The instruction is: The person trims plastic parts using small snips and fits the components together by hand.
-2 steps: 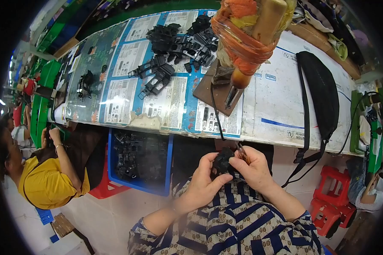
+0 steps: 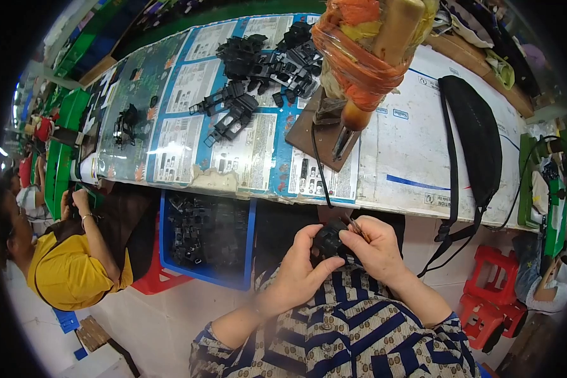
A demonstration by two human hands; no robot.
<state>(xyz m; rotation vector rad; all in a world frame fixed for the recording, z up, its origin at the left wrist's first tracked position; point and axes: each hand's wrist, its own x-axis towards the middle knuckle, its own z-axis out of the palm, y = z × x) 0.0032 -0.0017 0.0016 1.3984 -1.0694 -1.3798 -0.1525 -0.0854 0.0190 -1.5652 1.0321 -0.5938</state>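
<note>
Close above the lap, the left hand (image 2: 299, 268) curls partly closed around a black plastic part (image 2: 326, 242). At its 2 o'clock, the right hand (image 2: 377, 247) pinches a slim tool (image 2: 357, 228), thumb tip against the part. From that part, a blue crate (image 2: 250, 252) of black pieces sits at 9 o'clock. Beyond, on the table (image 2: 403, 151), lie a black strapped bag (image 2: 475, 142) toward 2 o'clock and a heap of black plastic parts (image 2: 236, 58) toward 11.
</note>
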